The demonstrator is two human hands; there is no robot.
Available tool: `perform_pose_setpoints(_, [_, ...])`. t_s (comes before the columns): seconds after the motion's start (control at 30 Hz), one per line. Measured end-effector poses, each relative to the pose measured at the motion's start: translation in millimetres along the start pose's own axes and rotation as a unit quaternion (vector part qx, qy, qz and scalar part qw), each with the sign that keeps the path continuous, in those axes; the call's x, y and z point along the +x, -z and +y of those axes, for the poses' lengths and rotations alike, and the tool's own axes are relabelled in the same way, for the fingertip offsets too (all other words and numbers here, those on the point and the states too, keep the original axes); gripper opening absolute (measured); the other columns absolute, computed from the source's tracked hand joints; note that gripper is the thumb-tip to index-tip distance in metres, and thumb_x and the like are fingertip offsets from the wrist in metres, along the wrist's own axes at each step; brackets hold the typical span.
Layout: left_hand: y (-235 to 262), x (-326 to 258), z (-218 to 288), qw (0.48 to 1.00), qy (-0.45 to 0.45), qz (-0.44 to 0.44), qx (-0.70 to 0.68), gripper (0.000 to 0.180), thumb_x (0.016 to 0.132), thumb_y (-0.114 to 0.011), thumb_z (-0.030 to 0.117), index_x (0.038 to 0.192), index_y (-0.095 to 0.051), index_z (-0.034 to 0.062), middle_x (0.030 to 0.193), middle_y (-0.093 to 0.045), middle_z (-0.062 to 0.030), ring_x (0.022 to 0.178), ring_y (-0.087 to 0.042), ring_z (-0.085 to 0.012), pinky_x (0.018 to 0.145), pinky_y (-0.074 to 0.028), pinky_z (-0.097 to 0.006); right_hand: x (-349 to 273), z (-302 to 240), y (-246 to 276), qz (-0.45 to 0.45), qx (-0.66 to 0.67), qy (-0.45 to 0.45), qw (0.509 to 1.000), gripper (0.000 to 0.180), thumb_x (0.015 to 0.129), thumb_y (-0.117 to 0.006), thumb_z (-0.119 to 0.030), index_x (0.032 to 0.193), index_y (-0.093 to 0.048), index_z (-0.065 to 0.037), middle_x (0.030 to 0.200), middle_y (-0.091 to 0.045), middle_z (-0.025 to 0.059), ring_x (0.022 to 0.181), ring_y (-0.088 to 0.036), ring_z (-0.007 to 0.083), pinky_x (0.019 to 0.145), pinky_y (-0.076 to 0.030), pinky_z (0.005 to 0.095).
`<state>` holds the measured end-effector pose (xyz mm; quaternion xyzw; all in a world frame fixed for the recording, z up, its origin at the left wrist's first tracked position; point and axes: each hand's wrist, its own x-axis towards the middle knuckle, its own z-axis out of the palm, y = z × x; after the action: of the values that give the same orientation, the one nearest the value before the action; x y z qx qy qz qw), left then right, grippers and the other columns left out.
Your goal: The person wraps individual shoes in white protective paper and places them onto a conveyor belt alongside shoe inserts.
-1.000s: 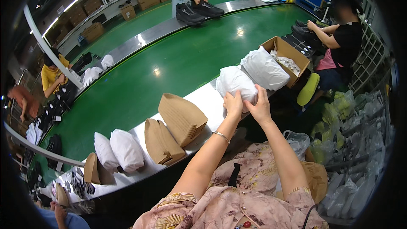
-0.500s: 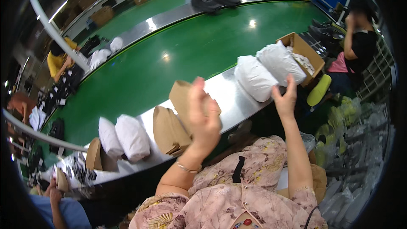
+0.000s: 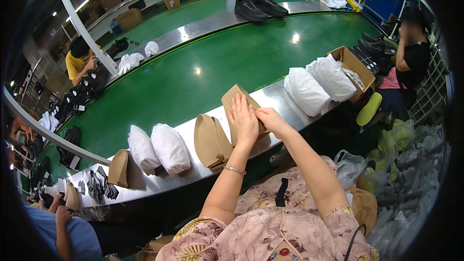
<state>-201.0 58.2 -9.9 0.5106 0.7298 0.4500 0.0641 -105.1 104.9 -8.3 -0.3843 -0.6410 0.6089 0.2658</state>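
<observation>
My left hand (image 3: 244,122) lies flat, fingers stretched, on a folded brown cardboard piece (image 3: 233,97) that stands on the metal ledge. Beside it, my right hand (image 3: 273,122) has its fingers closed at the right edge of the same piece; the hands hide much of it. Just left stands a stack of curved brown cardboard pieces (image 3: 210,140). Two white paper-wrapped bundles (image 3: 170,149) rest farther left, and a single brown piece (image 3: 119,169) stands past them. To my right sit two more white-wrapped bundles (image 3: 306,92).
An open brown carton (image 3: 362,70) stands at the ledge's right end, near a seated person in black. The green conveyor belt (image 3: 193,87) runs beyond the ledge. Across it, another person's hands hold black shoes (image 3: 251,8). Clear plastic bags (image 3: 406,203) pile up at lower right.
My right hand has moved left, from near the white bundles to the brown cardboard piece. My left hand, raised before, now lies flat on it. The view has shifted slightly.
</observation>
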Motion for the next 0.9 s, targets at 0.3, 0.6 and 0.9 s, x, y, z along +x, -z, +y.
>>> perform_pose_setpoints(0.3, [-11,-6,-2,0.997,-0.040,0.004,0.070,0.046,0.093,-0.036,0.025,0.132,-0.036,0.0011,0.142,-0.030,-0.0140,0.134,-0.021,-0.0277,0.108,-0.009,-0.048,-34,6,-19,0.279,-0.231,0.157,0.919,0.015,0.088,-0.048,-0.014,0.090,-0.052,0.000,0.070,-0.057,0.0229,0.063,-0.057,0.0367,0.057,-0.044,0.0403])
perform_pose_setpoints(0.6, [6,-14,42,0.984,-0.138,0.072,0.082,0.042,0.094,-0.038,0.021,0.127,-0.040,-0.0042,0.138,-0.031,-0.0223,0.131,-0.025,-0.0338,0.108,-0.015,-0.044,-123,-19,83,0.313,0.381,0.128,0.860,0.019,0.095,-0.039,-0.014,0.099,-0.052,-0.001,0.090,-0.059,0.0047,0.080,-0.058,0.0128,0.067,-0.048,0.0261])
perform_pose_setpoints(0.9, [-63,-107,136,0.604,0.266,-0.492,-0.567,0.038,0.096,-0.035,0.029,0.118,-0.045,-0.0005,0.115,-0.055,-0.0130,0.103,-0.056,-0.0246,0.087,-0.046,-0.039,-255,81,89,0.385,0.539,0.038,0.748,0.014,0.091,-0.046,-0.012,0.098,-0.053,-0.003,0.086,-0.057,0.0033,0.079,-0.057,0.0127,0.068,-0.049,0.0242])
